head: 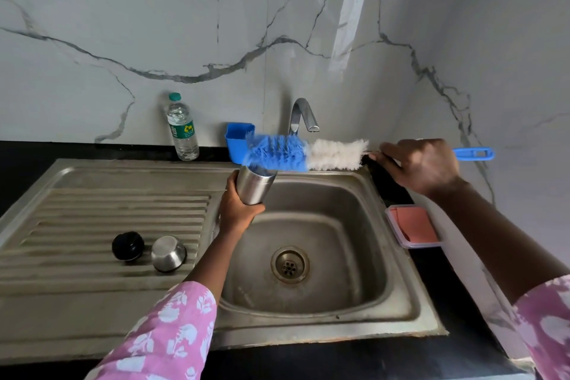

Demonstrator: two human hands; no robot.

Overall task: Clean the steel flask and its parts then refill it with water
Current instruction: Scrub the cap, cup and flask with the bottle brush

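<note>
**Steel flask open at the sink, brush poised at its mouth**

Steel flask sits in the left hand, whose fingers wrap its lower body and hold it over the basin's ten o'clock corner, mouth tilted up and toward one o'clock. The right hand is clenched round the blue handle of a bottle brush, which lies almost level above the basin's far edge; the blue bristle tip hovers just at the flask's rim, blurred, while the white bristles trail toward three o'clock. Whether the tip is entering or leaving the mouth, I cannot tell.

On the ribbed drainboard at eight o'clock of the flask lie its parts: a black stopper and, just beside it, a steel cap resting upside down. Neither shows suds or water, so by my reading they are yet to be washed.

The tap at twelve o'clock runs no water, and the sink basin looks dry around the drain. A plastic water bottle stands at the wall at eleven o'clock, beside a blue holder; a lidded box with a pink cloth sits at three o'clock.

Judging from this, the flask is dismantled and scrubbing its inside is the step in hand. Rinsing, cleaning both parts, refilling and closing remain.
</note>
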